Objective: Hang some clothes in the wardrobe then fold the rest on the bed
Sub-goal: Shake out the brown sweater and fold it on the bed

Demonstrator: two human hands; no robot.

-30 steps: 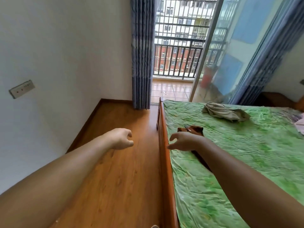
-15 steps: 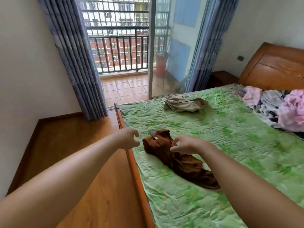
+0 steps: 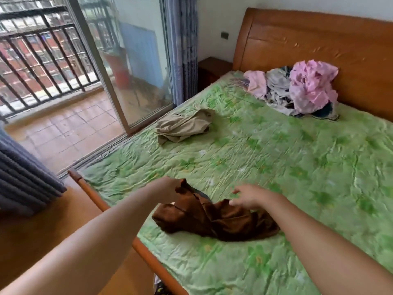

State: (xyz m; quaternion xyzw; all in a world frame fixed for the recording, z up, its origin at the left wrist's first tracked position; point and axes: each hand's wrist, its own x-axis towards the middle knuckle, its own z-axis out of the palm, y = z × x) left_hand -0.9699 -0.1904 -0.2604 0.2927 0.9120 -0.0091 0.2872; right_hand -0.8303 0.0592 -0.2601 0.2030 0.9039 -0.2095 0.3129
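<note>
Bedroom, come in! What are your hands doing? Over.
Left hand pinching corner of brown garment. Right hand open over it. Nothing in the way.

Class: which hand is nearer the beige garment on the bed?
Left. The left hand, at the brown garment, is this side of the beige garment; the right hand lies farther right.

Bed (image 3: 297,167) covered by a wrinkled green floral sheet (image 3: 265,262), with an orange-brown wooden side rail (image 3: 146,254) and a matching headboard (image 3: 319,43). Three lots of clothing lay on the sheet, well apart. A brown garment (image 3: 212,220) was crumpled near the rail at the near corner. A beige garment (image 3: 185,126) was bunched by the window-side edge, about midway up. A pile of clothes (image 3: 297,90), pink, white and dark patterned, was heaped against the headboard.
</note>
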